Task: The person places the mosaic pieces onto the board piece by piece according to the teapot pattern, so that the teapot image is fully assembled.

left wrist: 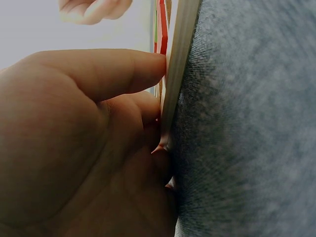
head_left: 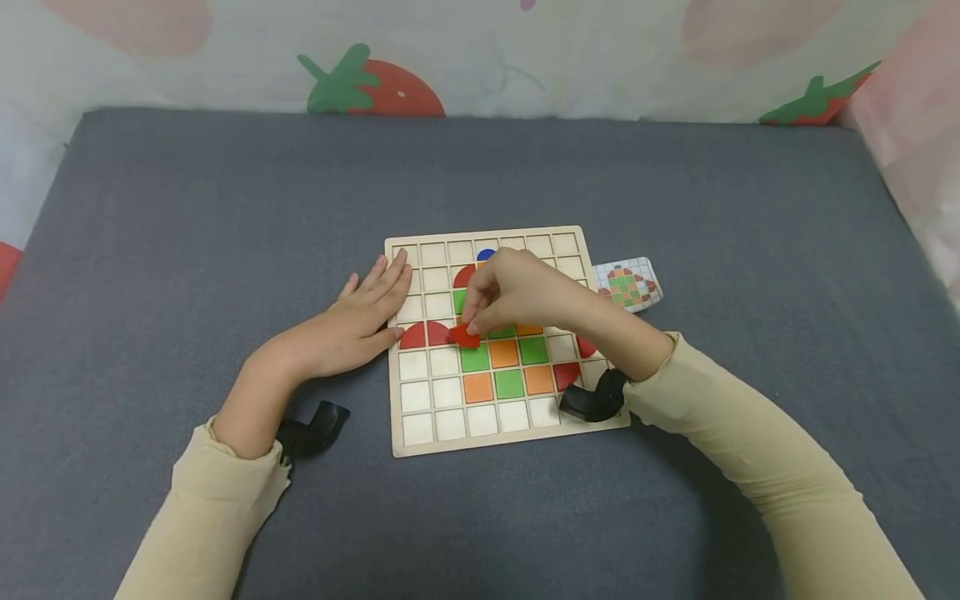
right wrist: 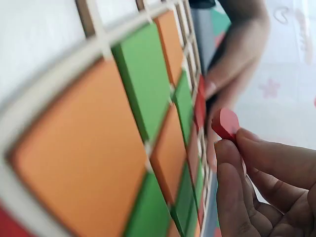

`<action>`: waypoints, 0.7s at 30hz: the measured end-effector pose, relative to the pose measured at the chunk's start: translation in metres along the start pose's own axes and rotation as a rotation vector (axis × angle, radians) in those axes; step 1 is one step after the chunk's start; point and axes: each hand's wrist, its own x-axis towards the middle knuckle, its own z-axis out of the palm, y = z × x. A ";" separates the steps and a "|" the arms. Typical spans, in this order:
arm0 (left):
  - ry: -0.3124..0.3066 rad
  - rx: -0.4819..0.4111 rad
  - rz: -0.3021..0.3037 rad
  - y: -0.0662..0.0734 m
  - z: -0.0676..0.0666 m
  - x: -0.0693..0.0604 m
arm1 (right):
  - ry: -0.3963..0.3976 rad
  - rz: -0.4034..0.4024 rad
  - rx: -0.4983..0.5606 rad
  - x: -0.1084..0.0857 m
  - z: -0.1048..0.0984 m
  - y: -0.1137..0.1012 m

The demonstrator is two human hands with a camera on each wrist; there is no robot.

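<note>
A wooden grid board (head_left: 487,442) lies on the grey cloth with coloured tiles in some of its cells. My left hand (head_left: 348,323) rests on its left edge, fingers spread and straight. In the left wrist view, the thumb (left wrist: 123,69) touches the board's side edge (left wrist: 177,64). Between thumb and fingertips, my right hand (head_left: 521,287) pinches a small red tile (right wrist: 227,123) with a rounded side, just above the board. Beside it lie two red quarter-round tiles (head_left: 437,333). Green tiles (head_left: 509,384) and orange tiles (head_left: 504,354) alternate in the middle; the right hand hides part of them.
A small card (head_left: 643,283) printed with a coloured grid pattern lies at the board's right edge, partly behind the right forearm. Black wrist devices (head_left: 600,400) hang below both wrists, the right one over the board's lower right corner. A strawberry-print cloth (head_left: 525,79) borders the far side.
</note>
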 end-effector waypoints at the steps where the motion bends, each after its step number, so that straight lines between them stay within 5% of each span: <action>1: 0.000 -0.002 0.001 0.000 0.000 0.000 | -0.013 0.006 -0.008 0.002 0.003 -0.002; 21: -0.001 -0.011 0.005 -0.001 0.000 -0.001 | -0.064 -0.038 -0.228 0.012 0.024 -0.011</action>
